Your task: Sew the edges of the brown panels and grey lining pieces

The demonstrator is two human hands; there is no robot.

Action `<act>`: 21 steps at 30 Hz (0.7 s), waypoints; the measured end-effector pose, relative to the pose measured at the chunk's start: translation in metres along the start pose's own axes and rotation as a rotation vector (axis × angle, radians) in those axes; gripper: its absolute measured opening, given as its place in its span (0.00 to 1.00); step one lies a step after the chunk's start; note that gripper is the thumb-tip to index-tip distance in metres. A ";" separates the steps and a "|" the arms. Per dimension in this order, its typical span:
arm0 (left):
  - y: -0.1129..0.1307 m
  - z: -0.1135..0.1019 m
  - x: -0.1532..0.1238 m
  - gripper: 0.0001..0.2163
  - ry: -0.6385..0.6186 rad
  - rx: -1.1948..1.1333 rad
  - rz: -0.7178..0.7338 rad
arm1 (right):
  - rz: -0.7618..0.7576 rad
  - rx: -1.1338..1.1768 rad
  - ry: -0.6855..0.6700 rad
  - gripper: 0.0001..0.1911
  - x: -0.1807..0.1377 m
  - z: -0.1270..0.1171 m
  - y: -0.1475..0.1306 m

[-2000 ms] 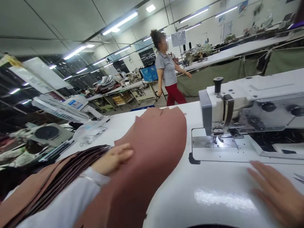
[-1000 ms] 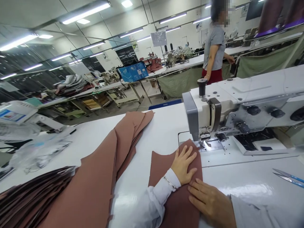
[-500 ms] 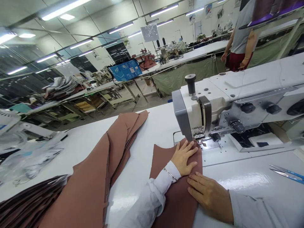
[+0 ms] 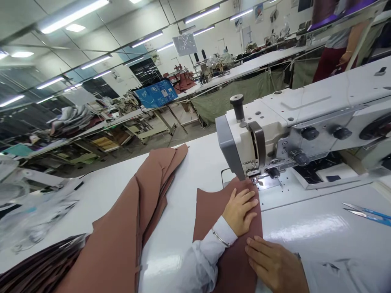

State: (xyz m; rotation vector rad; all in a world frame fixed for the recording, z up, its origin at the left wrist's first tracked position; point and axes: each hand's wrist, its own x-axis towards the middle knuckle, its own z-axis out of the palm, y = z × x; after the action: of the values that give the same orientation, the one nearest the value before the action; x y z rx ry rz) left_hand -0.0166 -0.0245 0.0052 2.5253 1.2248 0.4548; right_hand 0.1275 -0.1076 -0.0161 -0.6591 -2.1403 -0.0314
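Observation:
A reddish-brown fabric piece (image 4: pixel 210 209) lies under my hands, its far edge at the needle area of a white sewing machine (image 4: pixel 271 130). My left hand (image 4: pixel 240 211) rests flat on it just short of the presser foot, fingers spread. Lower down, my right hand (image 4: pixel 271 260) lies along the fabric's right edge, fingers stretched out and fingertips on the cloth. Neither hand grips anything that I can see. The machine's light shines on the metal plate beside the presser foot.
Left of my arms lies a stack of brown cut pieces (image 4: pixel 122 219), beside a bundle of darker strips (image 4: pixel 39 264). Blue-handled thread snips (image 4: pixel 368 213) are at the right. Clear plastic (image 4: pixel 33 219) covers the far left. A person (image 4: pixel 336 53) stands behind the machine.
Both hands have shifted slightly toward me relative to the machine, with the right hand lower. My view has tilted a little, and the person behind has moved right.

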 end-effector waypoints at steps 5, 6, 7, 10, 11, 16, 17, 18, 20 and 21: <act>0.002 -0.004 0.013 0.17 -0.037 0.009 -0.097 | -0.032 0.056 -0.063 0.19 0.001 -0.002 0.017; 0.002 -0.005 0.017 0.17 -0.039 0.012 -0.119 | -0.030 0.077 -0.081 0.18 -0.001 -0.003 0.022; 0.001 -0.006 0.020 0.17 -0.038 0.016 -0.138 | -0.028 0.103 -0.106 0.18 -0.003 -0.004 0.027; 0.001 -0.004 0.030 0.15 -0.020 0.030 -0.181 | -0.029 0.186 -0.157 0.18 -0.006 -0.007 0.045; 0.000 -0.002 0.033 0.15 -0.009 0.036 -0.197 | -0.033 0.211 -0.163 0.18 -0.004 -0.008 0.050; -0.002 0.006 0.040 0.12 0.039 0.082 -0.271 | -0.086 0.272 -0.248 0.19 0.012 -0.018 0.059; -0.003 0.006 0.041 0.12 0.040 0.090 -0.272 | -0.080 0.261 -0.271 0.19 0.013 -0.025 0.059; -0.003 0.007 0.040 0.12 0.037 0.098 -0.271 | -0.061 0.228 -0.292 0.19 0.010 -0.036 0.059; -0.004 0.006 0.040 0.12 0.027 0.114 -0.258 | 0.061 0.091 -0.296 0.19 -0.008 -0.070 0.067; -0.004 0.005 0.040 0.13 0.019 0.123 -0.251 | 0.155 -0.029 -0.276 0.18 -0.023 -0.092 0.075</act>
State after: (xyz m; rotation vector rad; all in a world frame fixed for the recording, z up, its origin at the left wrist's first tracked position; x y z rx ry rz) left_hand 0.0057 0.0088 0.0052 2.4229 1.5961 0.3535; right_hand 0.2416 -0.0761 0.0078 -0.8879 -2.3477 0.1195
